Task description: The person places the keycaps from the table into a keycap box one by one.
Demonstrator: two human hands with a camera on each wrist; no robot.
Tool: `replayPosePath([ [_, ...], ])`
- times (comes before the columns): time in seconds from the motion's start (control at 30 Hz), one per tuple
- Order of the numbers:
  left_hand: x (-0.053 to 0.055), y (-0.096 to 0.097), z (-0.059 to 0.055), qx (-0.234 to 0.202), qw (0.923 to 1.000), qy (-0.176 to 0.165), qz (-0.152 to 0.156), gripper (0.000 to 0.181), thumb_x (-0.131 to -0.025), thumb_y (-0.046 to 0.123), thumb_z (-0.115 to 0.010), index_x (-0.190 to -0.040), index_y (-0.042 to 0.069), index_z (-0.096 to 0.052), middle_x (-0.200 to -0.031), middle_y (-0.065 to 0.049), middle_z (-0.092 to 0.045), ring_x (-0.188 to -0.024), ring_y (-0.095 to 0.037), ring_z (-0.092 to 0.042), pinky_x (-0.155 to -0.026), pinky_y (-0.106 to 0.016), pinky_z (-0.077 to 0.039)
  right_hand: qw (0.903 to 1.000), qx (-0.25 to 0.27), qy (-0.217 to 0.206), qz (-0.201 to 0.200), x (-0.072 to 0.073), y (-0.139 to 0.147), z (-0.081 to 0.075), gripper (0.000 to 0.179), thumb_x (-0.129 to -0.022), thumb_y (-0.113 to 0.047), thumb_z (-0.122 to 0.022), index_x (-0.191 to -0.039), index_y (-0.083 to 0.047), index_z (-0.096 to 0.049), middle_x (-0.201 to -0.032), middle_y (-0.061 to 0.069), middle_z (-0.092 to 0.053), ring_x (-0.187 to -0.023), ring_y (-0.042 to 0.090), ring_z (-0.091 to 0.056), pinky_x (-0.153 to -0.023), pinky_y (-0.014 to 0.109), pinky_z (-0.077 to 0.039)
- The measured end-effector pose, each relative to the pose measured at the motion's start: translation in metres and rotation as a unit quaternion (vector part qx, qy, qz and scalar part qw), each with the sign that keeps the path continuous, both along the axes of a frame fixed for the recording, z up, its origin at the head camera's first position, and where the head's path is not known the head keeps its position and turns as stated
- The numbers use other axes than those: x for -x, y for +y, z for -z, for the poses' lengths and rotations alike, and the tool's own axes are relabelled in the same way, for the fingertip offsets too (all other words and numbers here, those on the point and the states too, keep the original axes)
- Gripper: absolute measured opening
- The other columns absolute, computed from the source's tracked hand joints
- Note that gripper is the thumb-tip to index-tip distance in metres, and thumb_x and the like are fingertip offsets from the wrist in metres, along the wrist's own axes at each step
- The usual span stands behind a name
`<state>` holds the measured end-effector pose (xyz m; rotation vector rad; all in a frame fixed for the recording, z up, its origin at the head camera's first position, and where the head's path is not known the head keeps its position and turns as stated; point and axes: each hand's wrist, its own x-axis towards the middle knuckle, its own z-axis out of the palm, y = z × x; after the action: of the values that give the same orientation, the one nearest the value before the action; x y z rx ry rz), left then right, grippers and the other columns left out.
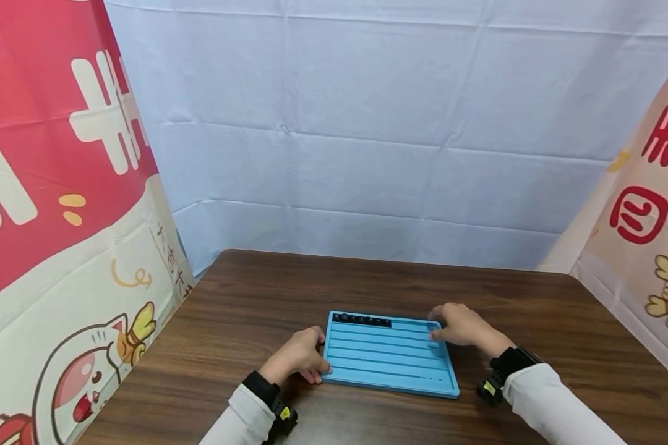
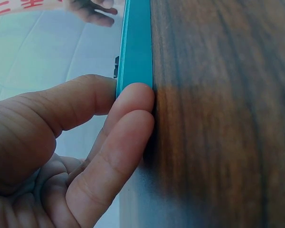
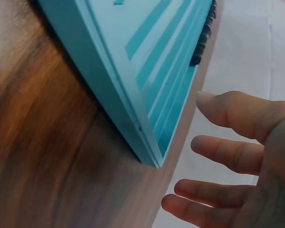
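Observation:
A flat light-blue tray [image 1: 386, 360] with long parallel grooves lies on the table. Along its far groove, toward the left, sits a row of small black pieces [image 1: 362, 319]. My left hand [image 1: 302, 353] grips the tray's left edge near the front corner; in the left wrist view the thumb presses the upper rim and two fingertips [image 2: 133, 97] lie against the side wall. At the far right corner my right hand [image 1: 463, 324] hovers with fingers spread. The right wrist view shows its fingers [image 3: 228, 152] relaxed and apart from the tray, holding nothing.
The dark wood-grain table [image 1: 267, 290] extends on all sides of the tray. A pale blue cloth [image 1: 362, 123] hangs behind it. Printed banners stand to the left [image 1: 39, 247] and right [image 1: 634, 266]. Each wrist wears a black strap with a small device.

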<state>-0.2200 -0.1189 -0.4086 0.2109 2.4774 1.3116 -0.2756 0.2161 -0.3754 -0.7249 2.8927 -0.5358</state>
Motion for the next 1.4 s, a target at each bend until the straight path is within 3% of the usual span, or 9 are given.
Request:
replayPosePath([
  [0.2,0.001,0.001,0.001,-0.008,1.0,-0.003,0.001,0.05,-0.073,-0.007,-0.073,-0.115,-0.005,-0.045,-0.063,-0.016,-0.059,-0.046,-0.023,-0.061,-0.043,-0.033,-0.053,0.9993,0.02,-0.03,0.013,-0.008,0.02,-0.001,0.038,-0.081,-0.017,-0.072,-0.11,0.005,-0.061,-0.104,0.016,-0.061,-0.077,0.022,-0.057,-0.065,0.04,-0.048],
  [0.43,0.001,-0.001,0.0,0.005,1.0,0.002,0.0,0.048,-0.073,-0.007,-0.073,-0.113,-0.004,-0.046,-0.063,-0.016,-0.059,-0.046,-0.022,-0.06,-0.043,-0.032,-0.053,0.9993,0.012,-0.03,0.021,-0.008,0.037,0.0,0.036,-0.081,-0.017,-0.072,-0.11,0.004,-0.061,-0.108,0.02,-0.06,-0.091,0.033,-0.059,-0.072,0.048,-0.05],
  [0.63,0.001,-0.001,0.0,0.006,1.0,-0.001,0.0,0.049,-0.074,-0.007,-0.073,-0.115,-0.005,-0.046,-0.063,-0.015,-0.059,-0.047,-0.022,-0.061,-0.043,-0.032,-0.053,0.9981,0.012,-0.044,0.041,-0.01,0.05,0.002,0.04,-0.079,-0.017,-0.074,-0.11,0.003,-0.061,-0.107,0.02,-0.06,-0.08,0.023,-0.059,-0.069,0.045,-0.05],
  [0.97,0.0,0.0,-0.002,0.007,1.0,-0.002,-0.002,0.05,-0.074,-0.006,-0.073,-0.116,-0.005,-0.046,-0.063,-0.015,-0.059,-0.046,-0.022,-0.061,-0.043,-0.031,-0.053,0.9962,0.007,-0.056,0.067,-0.017,0.073,0.0,0.043,-0.076,-0.014,-0.076,-0.111,0.005,-0.06,-0.111,0.028,-0.056,-0.086,0.031,-0.059,-0.07,0.049,-0.05],
  [1.17,0.001,0.0,-0.001,0.006,1.0,-0.005,-0.004,0.05,-0.074,-0.006,-0.074,-0.115,-0.005,-0.046,-0.063,-0.015,-0.059,-0.046,-0.022,-0.06,-0.043,-0.032,-0.053,0.9922,0.02,-0.091,0.083,-0.021,0.084,0.0,0.044,-0.075,-0.009,-0.075,-0.114,0.007,-0.058,-0.111,0.028,-0.056,-0.077,0.022,-0.055,-0.067,0.039,-0.046],
  [1.4,0.0,-0.001,0.0,0.004,1.0,-0.004,-0.003,0.05,-0.073,-0.007,-0.074,-0.115,-0.005,-0.046,-0.062,-0.015,-0.059,-0.046,-0.022,-0.061,-0.043,-0.032,-0.053,0.9866,0.015,-0.132,0.095,-0.022,0.095,0.004,0.045,-0.074,-0.013,-0.078,-0.111,0.005,-0.06,-0.113,0.03,-0.054,-0.096,0.039,-0.056,-0.072,0.046,-0.049],
])
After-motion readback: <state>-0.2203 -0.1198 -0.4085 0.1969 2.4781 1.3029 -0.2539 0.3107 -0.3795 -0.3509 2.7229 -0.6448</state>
